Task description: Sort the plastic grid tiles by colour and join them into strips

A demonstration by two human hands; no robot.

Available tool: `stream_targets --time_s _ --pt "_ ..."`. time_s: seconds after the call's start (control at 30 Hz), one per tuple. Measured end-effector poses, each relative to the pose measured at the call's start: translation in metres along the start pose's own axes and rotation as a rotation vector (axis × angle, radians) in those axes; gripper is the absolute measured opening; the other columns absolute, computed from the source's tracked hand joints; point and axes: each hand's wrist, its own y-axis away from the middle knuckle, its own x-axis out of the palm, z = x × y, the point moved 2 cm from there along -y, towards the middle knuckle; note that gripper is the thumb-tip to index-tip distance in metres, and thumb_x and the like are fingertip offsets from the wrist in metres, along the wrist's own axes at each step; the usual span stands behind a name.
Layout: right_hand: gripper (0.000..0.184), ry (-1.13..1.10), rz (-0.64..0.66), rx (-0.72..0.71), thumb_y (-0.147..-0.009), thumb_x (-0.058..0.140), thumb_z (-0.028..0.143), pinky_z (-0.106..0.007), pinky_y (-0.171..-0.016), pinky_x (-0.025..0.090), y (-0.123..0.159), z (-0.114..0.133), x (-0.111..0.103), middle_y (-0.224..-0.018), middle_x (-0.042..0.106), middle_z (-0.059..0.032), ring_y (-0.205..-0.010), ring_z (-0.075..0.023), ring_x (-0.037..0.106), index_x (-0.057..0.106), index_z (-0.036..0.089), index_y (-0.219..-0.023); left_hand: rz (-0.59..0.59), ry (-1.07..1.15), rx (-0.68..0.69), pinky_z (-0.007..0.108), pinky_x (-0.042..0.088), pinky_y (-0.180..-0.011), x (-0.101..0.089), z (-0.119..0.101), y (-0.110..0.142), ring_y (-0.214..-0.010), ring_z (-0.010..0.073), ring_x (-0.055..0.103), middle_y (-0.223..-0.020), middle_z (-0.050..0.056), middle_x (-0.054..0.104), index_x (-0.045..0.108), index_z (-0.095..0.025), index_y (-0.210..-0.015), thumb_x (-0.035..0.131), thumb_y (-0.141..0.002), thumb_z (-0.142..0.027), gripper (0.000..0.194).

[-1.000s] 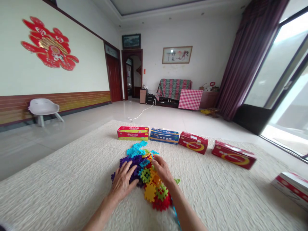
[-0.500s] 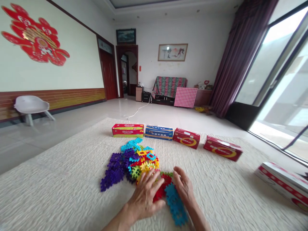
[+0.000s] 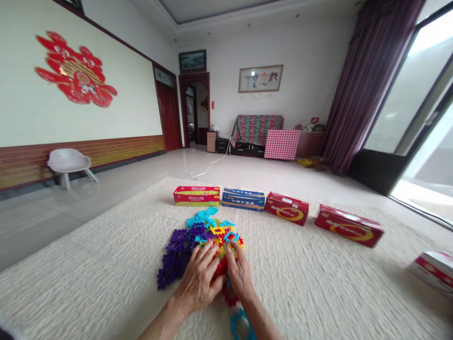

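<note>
"Describe the view for me."

"A tiled floor (image 3: 88, 212) with a cream mat (image 3: 88, 293) on it, and a row of red and blue boxes (image 3: 242, 198) across the far side."

"And my hands?"

"Your left hand (image 3: 198, 283) and right hand (image 3: 240, 276) sit close together, curled narrow on a heap of plastic blocks (image 3: 180, 248) in the middle of the mat. I can't tell whether either is gripping."

"What's in hand?"

"Working the heap, it seems. The next move calls for a clear hold on the pieces under your palms."

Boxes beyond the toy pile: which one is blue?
The second box from the left in the row: it alone is blue, the others being mostly red.
</note>
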Motion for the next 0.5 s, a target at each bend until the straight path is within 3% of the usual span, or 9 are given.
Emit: stream_targets --time_s 0.17,0.33,0.43,0.5 --pt "0.050 -0.024 0.094 -0.010 -0.089 0.041 0.050 -0.040 -0.099 0.044 -0.018 0.011 0.050 -0.118 0.065 -0.0129 -0.111 -0.0257 0.059 0.059 0.014 -0.117 -0.093 -0.067 -0.040 0.048 0.043 -0.104 0.008 0.058 0.010 -0.130 0.0294 0.045 -0.133 0.012 0.057 0.059 -0.017 -0.121 0.049 -0.089 -0.028 0.035" --pt "0.046 -0.039 0.230 -0.069 -0.088 0.045 0.051 -0.035 -0.092 0.049 -0.028 0.026 0.088 -0.112 0.068 -0.0086 -0.104 -0.0226 0.063 0.063 0.017 -0.113 -0.254 -0.099 -0.240 0.046 0.048 -0.100 0.007 0.119 0.014 -0.120 0.0279 0.054 -0.124 0.013 0.062 0.055 -0.017 -0.123 0.051 -0.090 -0.034 0.038" --pt "0.046 -0.013 0.265 -0.116 -0.089 0.043 0.052 -0.031 -0.093 0.048 -0.035 0.032 0.088 -0.117 0.068 -0.0058 -0.108 -0.0202 0.062 0.062 0.021 -0.117 -0.339 -0.145 -0.366 0.049 0.048 -0.099 -0.005 0.130 0.008 -0.116 0.0284 0.056 -0.121 0.014 0.062 0.052 -0.016 -0.127 0.045 -0.091 -0.028 0.039" --pt "0.049 0.106 0.161 -0.146 -0.092 0.033 0.052 -0.031 -0.095 0.046 -0.048 0.028 0.072 -0.118 0.067 -0.0062 -0.111 -0.0193 0.060 0.062 0.021 -0.118 -0.372 -0.162 -0.388 0.051 0.045 -0.101 -0.012 0.119 0.000 -0.121 0.0291 0.053 -0.125 0.015 0.060 0.052 -0.017 -0.128 0.043 -0.090 -0.025 0.040"
